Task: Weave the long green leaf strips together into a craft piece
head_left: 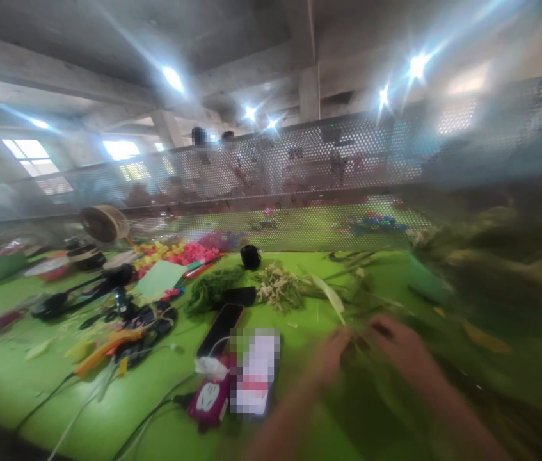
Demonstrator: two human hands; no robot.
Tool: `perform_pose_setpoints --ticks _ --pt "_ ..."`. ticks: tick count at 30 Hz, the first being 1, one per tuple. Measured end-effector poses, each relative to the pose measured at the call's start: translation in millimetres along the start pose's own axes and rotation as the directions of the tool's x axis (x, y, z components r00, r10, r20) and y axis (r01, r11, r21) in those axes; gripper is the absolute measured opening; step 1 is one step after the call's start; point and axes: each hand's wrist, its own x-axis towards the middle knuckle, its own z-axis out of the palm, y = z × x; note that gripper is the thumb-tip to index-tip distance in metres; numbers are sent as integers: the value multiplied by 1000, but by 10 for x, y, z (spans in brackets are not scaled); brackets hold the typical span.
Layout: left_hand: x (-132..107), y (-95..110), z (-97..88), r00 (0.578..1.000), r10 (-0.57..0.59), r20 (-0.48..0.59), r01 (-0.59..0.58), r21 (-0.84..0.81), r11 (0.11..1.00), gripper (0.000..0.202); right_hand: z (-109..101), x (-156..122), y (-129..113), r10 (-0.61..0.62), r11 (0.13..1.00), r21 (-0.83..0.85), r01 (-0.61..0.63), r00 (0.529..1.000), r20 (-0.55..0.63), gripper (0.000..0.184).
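Note:
My left hand point(332, 351) is closed, its fingertips pinching the base of a slim stem with a long pale green leaf point(329, 296) pointing up and to the left. Close beside it, my right hand point(398, 342) has bent fingers that meet the left ones on the same stem. Motion smears both hands, so their exact grip is hard to make out. Just beyond them lies a heap of pale yellow-green sprigs point(278, 286), with dark green foliage point(213, 288) to its left.
On the green table point(309, 397) are a dark phone point(220, 330), a lit phone point(255, 371), a magenta socket block point(209, 400) and an orange-handled tool with a cord point(107, 351). Pink and yellow pieces point(187, 251) lie behind. A perforated screen point(275, 224) borders the back; a leafy pile point(505, 275) fills the right.

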Motion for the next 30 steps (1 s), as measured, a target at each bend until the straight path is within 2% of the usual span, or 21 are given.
perform_pose_setpoints --ticks 4,7,12,16,18,19,21,22,24,27,30 --pt "-17 35 29 1000 13 4 -13 0 1000 45 23 20 49 -22 999 -50 20 999 -39 24" --pt "-64 89 72 1000 13 18 -13 -6 1000 39 40 26 80 -62 986 -160 50 996 -69 26" --pt "-110 117 92 998 62 -27 -62 3 998 37 41 38 122 -137 955 -280 102 985 -109 26" --pt "-28 60 40 988 104 -112 -106 -18 994 45 39 4 68 -226 952 -265 154 938 -264 30" --pt "25 22 13 979 121 -165 -130 -44 991 47 82 -37 8 -137 984 -152 95 946 -295 30" --pt "47 5 4 975 121 -184 -137 -73 988 47 118 -58 -23 -53 998 -59 39 965 -256 28" --pt "74 -21 -2 972 106 -211 -139 -146 980 44 204 -89 -78 111 981 167 -95 990 -90 27" --pt "80 -28 1 973 92 -212 -132 -180 975 42 245 -95 -100 153 951 272 -146 988 -4 29" --pt "80 -28 11 974 67 -217 -116 -220 968 40 297 -92 -133 157 886 423 -188 982 108 31" --pt "60 7 40 972 60 -227 -109 -210 972 39 276 -74 -170 108 883 444 -150 987 120 27" --pt "27 62 75 973 38 -230 -96 -244 965 35 199 -73 -190 99 947 301 -110 994 54 20"
